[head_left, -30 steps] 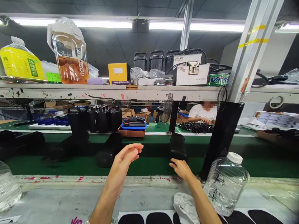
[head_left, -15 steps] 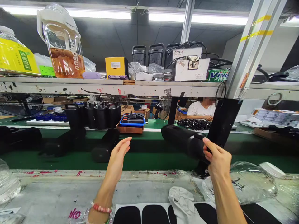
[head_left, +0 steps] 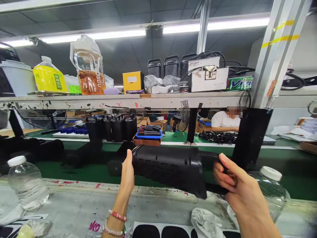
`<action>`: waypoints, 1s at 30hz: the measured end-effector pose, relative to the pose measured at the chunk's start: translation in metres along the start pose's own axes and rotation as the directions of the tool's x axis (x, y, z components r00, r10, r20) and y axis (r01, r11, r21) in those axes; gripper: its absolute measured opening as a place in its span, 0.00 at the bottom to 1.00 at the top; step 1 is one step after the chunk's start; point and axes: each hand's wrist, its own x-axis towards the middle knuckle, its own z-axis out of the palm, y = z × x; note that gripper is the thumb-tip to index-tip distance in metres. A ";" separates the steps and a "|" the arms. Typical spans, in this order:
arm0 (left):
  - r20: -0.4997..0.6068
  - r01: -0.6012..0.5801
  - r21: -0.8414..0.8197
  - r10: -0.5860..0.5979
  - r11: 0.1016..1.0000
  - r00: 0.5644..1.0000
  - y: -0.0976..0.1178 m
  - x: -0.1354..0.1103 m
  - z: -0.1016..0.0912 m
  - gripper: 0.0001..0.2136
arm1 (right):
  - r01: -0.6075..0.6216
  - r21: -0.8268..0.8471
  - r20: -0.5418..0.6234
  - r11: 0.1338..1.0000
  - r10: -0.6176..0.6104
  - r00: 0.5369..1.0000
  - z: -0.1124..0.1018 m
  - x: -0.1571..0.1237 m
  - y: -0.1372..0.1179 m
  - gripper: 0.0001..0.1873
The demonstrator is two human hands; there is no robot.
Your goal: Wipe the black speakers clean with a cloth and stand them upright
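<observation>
A black housing with a loop handle, shaped like a portable speaker, lies sideways in the air before me, above the near edge of the green belt. My right hand is closed round its handle at the right end. My left hand is against the housing's left end, thumb up, its other fingers mostly hidden. Below, a crumpled white cloth lies by a white sheet with black rounded pads on the plastic-covered bench.
More dark housings lie on the green belt at left; several stand beyond it. Clear bottles flank the bench. A loaded shelf crosses above, with a metal post at right. A person sits across.
My right hand has drawn the housing off the belt toward me and raised it, turning it sideways. My left hand, free before, has come to its left end. The view has shifted left and up.
</observation>
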 end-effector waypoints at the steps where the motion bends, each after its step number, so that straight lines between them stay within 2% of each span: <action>1: 0.008 -0.014 0.009 0.014 1.000 1.000 0.000 0.002 -0.002 0.24 | 0.000 0.001 -0.004 1.000 0.000 1.000 0.000 0.002 0.001 0.27; 5: 0.024 -0.021 0.048 0.019 0.999 1.000 -0.007 0.007 -0.005 0.20 | -0.025 -0.007 0.023 1.000 0.025 0.999 -0.006 0.021 0.012 0.27; 6: 0.029 -0.017 0.054 0.015 0.998 0.999 -0.009 0.007 -0.005 0.19 | 0.003 -0.024 0.013 1.000 -0.003 1.000 -0.007 0.027 0.018 0.27; 8: 0.045 -0.016 0.060 0.013 0.998 0.999 -0.009 0.005 -0.005 0.18 | 0.171 -0.188 -0.053 0.967 -0.184 0.981 -0.006 0.040 0.036 0.27; 9: 0.056 -0.017 0.063 0.014 0.998 0.998 -0.007 0.004 -0.005 0.17 | 0.271 -0.311 -0.075 0.911 -0.308 0.948 -0.004 0.047 0.047 0.28; 11: 0.089 -0.018 0.073 0.012 0.997 0.996 -0.003 0.002 -0.005 0.17 | 0.403 -0.542 -0.048 0.738 -0.506 0.861 -0.002 0.063 0.076 0.29; 13: 0.130 -0.014 0.101 0.001 0.995 0.991 0.002 0.003 -0.007 0.17 | 0.442 -0.674 0.048 0.592 -0.562 0.826 -0.004 0.079 0.106 0.30; 15: 0.165 -0.015 0.153 -0.010 0.988 0.986 0.001 0.007 -0.009 0.18 | 0.457 -0.753 0.173 0.474 -0.528 0.832 -0.015 0.096 0.131 0.27; 18: 0.212 -0.050 0.284 -0.012 0.958 0.977 -0.015 0.016 -0.010 0.21 | 0.460 -0.845 0.355 0.273 -0.358 0.864 -0.043 0.116 0.158 0.18; 20: 0.233 -0.092 0.409 -0.006 0.908 0.972 -0.039 0.019 -0.007 0.23 | 0.437 -0.886 0.402 0.153 -0.214 0.890 -0.061 0.123 0.167 0.14; 22: 0.233 -0.143 0.559 0.010 0.817 0.972 -0.072 0.015 -0.005 0.23 | 0.409 -0.912 0.402 0.046 -0.108 0.909 -0.071 0.126 0.172 0.11; 24: 0.241 -0.195 0.695 0.031 0.692 0.970 -0.106 0.006 -0.006 0.23 | 0.387 -0.921 0.389 -0.049 -0.047 0.920 -0.071 0.125 0.175 0.11; 26: 0.266 -0.218 0.797 -0.004 0.563 0.964 -0.134 -0.004 -0.010 0.23 | 0.367 -0.921 0.373 -0.134 -0.025 0.927 -0.061 0.120 0.181 0.11; 28: 0.281 -0.235 0.863 -0.038 0.448 0.959 -0.151 -0.009 -0.017 0.22 | 0.336 -0.920 0.349 -0.205 -0.035 0.936 -0.048 0.112 0.188 0.10; 30: 0.294 -0.256 0.899 -0.056 0.355 0.954 -0.158 -0.009 -0.023 0.20 | 0.298 -0.920 0.323 -0.255 -0.063 0.944 -0.038 0.105 0.196 0.12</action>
